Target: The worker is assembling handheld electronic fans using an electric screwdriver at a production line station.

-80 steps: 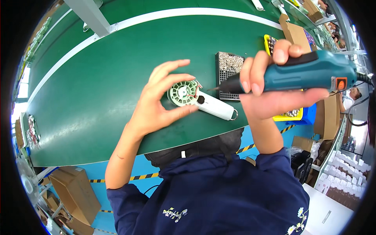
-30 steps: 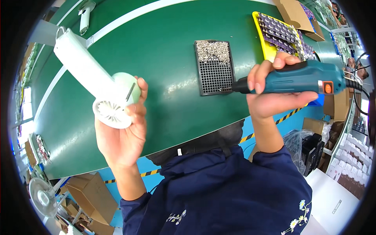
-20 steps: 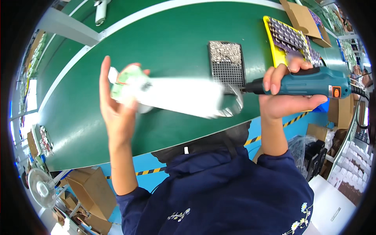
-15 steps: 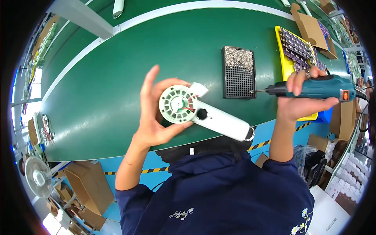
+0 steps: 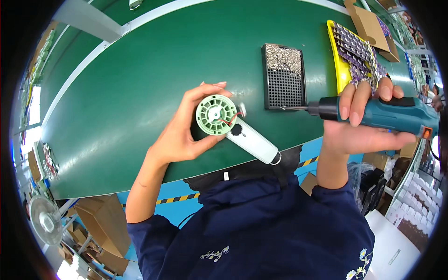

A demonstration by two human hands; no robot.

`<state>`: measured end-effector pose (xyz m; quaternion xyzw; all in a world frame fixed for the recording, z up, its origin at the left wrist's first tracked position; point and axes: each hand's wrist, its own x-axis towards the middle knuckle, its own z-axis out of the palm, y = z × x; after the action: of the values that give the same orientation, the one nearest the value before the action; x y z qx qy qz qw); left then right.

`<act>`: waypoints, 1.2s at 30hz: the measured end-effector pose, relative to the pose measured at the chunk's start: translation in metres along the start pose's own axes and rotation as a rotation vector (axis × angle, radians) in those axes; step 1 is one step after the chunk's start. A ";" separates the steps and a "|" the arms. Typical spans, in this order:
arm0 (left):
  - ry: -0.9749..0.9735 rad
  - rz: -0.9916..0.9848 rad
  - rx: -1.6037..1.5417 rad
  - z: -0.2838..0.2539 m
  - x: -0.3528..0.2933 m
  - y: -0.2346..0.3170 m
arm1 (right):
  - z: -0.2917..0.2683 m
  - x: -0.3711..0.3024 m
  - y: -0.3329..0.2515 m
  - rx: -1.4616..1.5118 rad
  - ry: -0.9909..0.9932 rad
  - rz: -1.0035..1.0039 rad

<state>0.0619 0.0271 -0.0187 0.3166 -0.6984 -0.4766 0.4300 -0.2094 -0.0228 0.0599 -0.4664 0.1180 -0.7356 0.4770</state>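
Observation:
My left hand grips a white handheld fan, its fingers and thumb curved around the round pale-green head. The slotted back of the head faces up, with red wires leading to a small white piece beside it. The fan's handle slants down to the right and ends in a ring. My right hand is closed around a teal and black electric screwdriver, held level. Its thin bit points left, at the near edge of a black screw tray; whether it touches cannot be told.
Many small screws fill the tray's far part. At the right stands a yellow bin with dark strips of parts, and behind it an open cardboard box. A grey post rises at the green table's far left.
My left fingers, spread before, now curve over the fan head, and the small white piece has swung round. The screwdriver has come left, its bit shifting from the tray's right edge to its near edge.

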 end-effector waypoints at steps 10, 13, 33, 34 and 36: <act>0.050 -0.092 0.170 -0.002 0.005 0.018 | 0.023 -0.003 0.006 0.250 -0.258 0.077; 0.149 0.083 0.539 -0.002 0.008 0.039 | 0.032 0.002 -0.001 0.108 -0.435 0.169; 0.198 0.255 0.713 0.020 0.010 0.044 | 0.051 -0.009 0.010 0.342 -0.294 0.149; 0.188 0.263 0.743 0.019 0.010 0.044 | 0.049 -0.009 0.010 0.341 -0.305 0.154; 0.189 0.270 0.730 0.020 0.012 0.044 | 0.048 -0.009 0.013 0.362 -0.308 0.157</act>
<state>0.0377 0.0400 0.0230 0.3966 -0.8144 -0.1053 0.4105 -0.1620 -0.0089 0.0726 -0.4693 -0.0536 -0.6257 0.6208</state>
